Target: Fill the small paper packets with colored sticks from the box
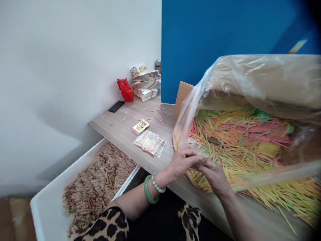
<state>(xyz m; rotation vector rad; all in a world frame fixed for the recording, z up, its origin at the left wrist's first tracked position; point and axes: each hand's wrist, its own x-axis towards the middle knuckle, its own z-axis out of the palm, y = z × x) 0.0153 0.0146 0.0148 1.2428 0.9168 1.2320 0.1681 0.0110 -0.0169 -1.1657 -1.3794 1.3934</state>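
Observation:
My left hand [179, 162], with a green bangle and a beaded bracelet at the wrist, is closed at the table's front edge. A small clear plastic packet [194, 144] shows just above its fingers and appears to be held there. My right hand [213, 174] meets it from the right, fingers pressed together and touching the left fingertips; what they pinch is hidden. Just beyond both hands lies a heap of thin yellow, green and pink sticks [225, 147], like straws, inside a clear plastic bag [187, 113]. Several flat clear packets [150, 142] lie overlapped left of my hands.
Behind those packets sits a small stack of printed cards [140, 127]. Loose pink sticks [157, 115], a black phone [116, 106], a red bag [125, 89] and stacked white paper bundles [146, 85] are farther back. A white bin [47, 201] of small bundles stands below left. A blue panel [213, 33] rises behind.

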